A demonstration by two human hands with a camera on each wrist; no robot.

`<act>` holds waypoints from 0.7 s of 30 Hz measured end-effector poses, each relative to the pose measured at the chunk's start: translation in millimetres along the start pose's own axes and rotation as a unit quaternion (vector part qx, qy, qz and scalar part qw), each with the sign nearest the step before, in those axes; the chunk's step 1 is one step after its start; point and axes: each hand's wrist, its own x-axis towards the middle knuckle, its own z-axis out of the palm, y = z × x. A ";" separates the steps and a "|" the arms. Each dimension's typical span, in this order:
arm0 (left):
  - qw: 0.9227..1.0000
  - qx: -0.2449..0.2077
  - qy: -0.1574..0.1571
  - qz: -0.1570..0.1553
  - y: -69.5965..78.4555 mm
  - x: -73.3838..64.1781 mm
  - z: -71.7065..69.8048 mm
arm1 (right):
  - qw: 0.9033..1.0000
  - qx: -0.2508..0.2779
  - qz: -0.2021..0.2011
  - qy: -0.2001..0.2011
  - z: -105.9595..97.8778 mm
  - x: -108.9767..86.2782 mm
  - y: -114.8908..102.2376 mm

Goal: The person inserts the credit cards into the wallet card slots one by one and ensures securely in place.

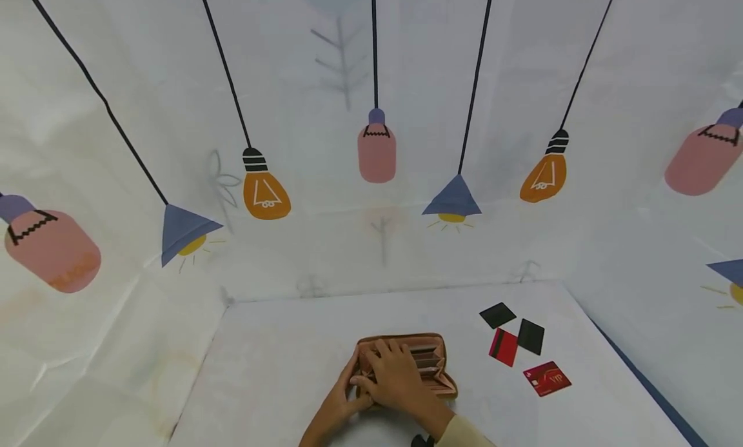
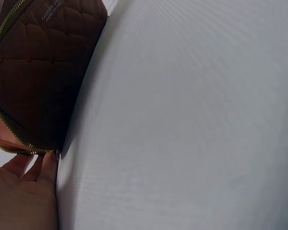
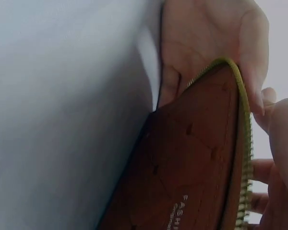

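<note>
A brown zip-around wallet (image 1: pixel 438 353) lies unzipped in front of me, its pleated card slots showing in the head view. My left hand (image 1: pixel 339 398) grips its left end, fingers curled round the edge in the left wrist view. Across the wallet's left half reaches my right hand (image 1: pixel 395 376), fingers spread over the inside and thumb near the left hand. What lies under those fingers is hidden. The quilted outer side (image 2: pixel 43 62) with small lettering and a gold zipper (image 3: pixel 245 143) shows in the wrist views.
To the right on the white table (image 1: pixel 278 344) lie a red VIP card (image 1: pixel 547 378), a red card with a dark stripe (image 1: pixel 504 347) and two black cards (image 1: pixel 497 315). A small black object (image 1: pixel 422 441) sits below the right forearm. White sheets with printed lamps surround the table.
</note>
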 end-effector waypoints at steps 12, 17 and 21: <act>1.000 -0.013 0.004 -0.004 -7.3 -2.1 1.4 | 0.997 0.068 -0.038 0.006 -1.6 -17.5 13.4; 1.000 -0.025 -0.001 0.015 -9.4 0.9 2.5 | 0.989 0.132 -0.050 0.046 -11.0 -30.0 26.3; 0.999 -0.029 -0.002 0.014 -9.4 3.9 0.2 | 0.981 0.162 -0.017 0.101 -23.5 -40.1 45.5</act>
